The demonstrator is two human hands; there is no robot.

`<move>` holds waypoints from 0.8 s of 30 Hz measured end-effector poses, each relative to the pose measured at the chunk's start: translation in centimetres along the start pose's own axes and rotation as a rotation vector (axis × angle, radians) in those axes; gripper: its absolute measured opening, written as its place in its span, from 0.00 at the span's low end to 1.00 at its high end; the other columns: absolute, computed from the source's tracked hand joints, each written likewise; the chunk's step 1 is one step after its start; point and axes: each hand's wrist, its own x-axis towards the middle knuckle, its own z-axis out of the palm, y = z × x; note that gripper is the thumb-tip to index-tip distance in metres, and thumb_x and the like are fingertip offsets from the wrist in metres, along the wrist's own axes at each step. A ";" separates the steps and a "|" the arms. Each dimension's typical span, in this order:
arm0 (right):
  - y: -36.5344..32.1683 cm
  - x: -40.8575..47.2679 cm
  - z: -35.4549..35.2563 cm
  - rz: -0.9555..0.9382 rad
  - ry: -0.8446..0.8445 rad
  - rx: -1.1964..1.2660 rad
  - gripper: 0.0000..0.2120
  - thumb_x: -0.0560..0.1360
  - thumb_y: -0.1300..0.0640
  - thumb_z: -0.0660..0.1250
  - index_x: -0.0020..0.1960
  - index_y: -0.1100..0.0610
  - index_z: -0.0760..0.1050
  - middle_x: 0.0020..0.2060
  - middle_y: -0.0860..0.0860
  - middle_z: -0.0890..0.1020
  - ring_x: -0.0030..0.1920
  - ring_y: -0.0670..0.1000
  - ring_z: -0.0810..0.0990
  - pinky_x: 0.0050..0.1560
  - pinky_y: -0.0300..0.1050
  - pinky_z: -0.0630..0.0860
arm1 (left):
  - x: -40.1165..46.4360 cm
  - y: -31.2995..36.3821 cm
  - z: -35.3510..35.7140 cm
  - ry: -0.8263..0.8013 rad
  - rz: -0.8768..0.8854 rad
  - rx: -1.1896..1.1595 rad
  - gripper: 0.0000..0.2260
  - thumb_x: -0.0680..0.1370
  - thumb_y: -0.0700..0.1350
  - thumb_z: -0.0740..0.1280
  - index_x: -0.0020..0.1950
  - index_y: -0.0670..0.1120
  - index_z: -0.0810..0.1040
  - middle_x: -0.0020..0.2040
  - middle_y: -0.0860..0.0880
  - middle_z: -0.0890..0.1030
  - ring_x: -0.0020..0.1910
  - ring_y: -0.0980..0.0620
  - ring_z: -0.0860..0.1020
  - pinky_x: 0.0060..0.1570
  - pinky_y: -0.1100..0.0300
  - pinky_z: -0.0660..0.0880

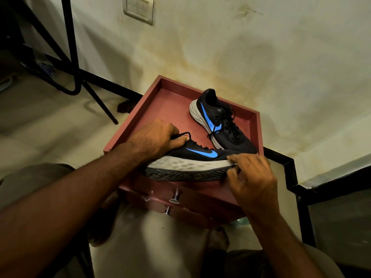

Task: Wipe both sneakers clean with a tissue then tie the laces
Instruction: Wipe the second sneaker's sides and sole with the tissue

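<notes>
Your left hand grips the near sneaker at the collar, tilted on its side w/ sole facing you, at the front edge of the red cabinet top. Your right hand pinches its toe end; tissue not discernible there. The 2nd sneaker lies behind, laces loose.

left hand gripping, right hand apparently pinching, fingers curled.
</notes>
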 end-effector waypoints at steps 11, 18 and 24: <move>-3.5 0.2 1.7 -0.045 -0.108 0.184 0.11 0.74 0.65 0.71 0.55 0.59 0.83 0.49 0.52 0.84 0.47 0.53 0.81 0.50 0.49 0.77 | -0.1 1.1 0.1 0.071 0.016 0.039 0.22 0.81 0.62 0.63 0.34 0.50 0.76 0.28 0.48 0.76 0.28 0.50 0.75 0.26 0.56 0.66; -7.2 0.2 3.4 0.016 -0.104 0.382 0.07 0.74 0.65 0.72 0.51 0.60 0.82 0.48 0.52 0.80 0.47 0.52 0.80 0.47 0.51 0.79 | -0.1 1.1 1.2 0.087 0.032 0.055 0.23 0.81 0.62 0.63 0.30 0.51 0.68 0.26 0.48 0.73 0.26 0.50 0.71 0.28 0.56 0.62; -8.7 0.8 4.2 -0.129 -0.131 0.484 0.04 0.79 0.66 0.70 0.53 0.64 0.82 0.50 0.55 0.82 0.51 0.56 0.82 0.53 0.53 0.78 | 0.1 1.7 1.0 0.036 0.049 0.047 0.22 0.81 0.63 0.62 0.36 0.49 0.77 0.30 0.48 0.77 0.29 0.48 0.75 0.27 0.54 0.71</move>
